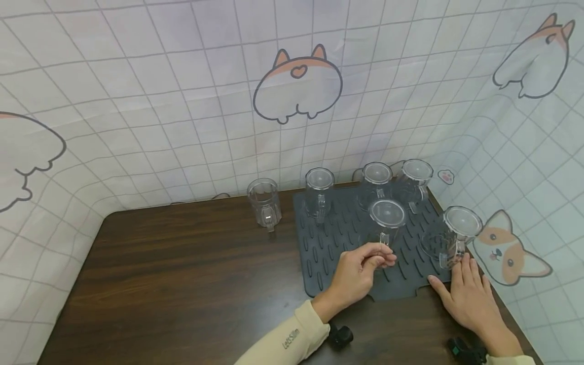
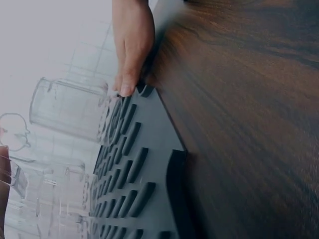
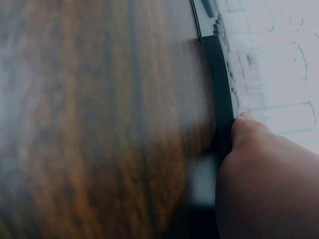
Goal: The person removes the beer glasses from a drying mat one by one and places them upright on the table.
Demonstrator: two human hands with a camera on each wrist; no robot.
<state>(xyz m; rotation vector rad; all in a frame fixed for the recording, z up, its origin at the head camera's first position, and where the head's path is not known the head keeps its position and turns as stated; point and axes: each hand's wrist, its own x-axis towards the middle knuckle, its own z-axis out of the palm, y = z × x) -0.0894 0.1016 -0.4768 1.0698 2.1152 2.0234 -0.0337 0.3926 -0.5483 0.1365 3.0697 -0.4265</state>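
My left hand (image 1: 358, 271) is at the front-middle glass mug (image 1: 387, 214), its thumb and curled fingers pinching the handle, whose lower part they hide. That mug is upside down over the dark ribbed drying mat (image 1: 333, 253); whether its rim touches the mat cannot be told. Flat, with straight fingers, my right hand (image 1: 472, 299) rests by the mat's front right corner. Its fingertips reach the handle side of another upturned glass mug (image 1: 463, 223). In the left wrist view, a fingertip (image 2: 4, 167) shows beside a clear handle (image 2: 19, 180).
Upturned glass mugs stand along the mat's back: one at left (image 1: 319, 185), two at right (image 1: 377, 175) (image 1: 416, 172). Left of the mat, a glass mug (image 1: 263, 200) stands upright on the wooden table (image 1: 182, 274). A patterned cloth (image 1: 182, 101) encloses the back and right.
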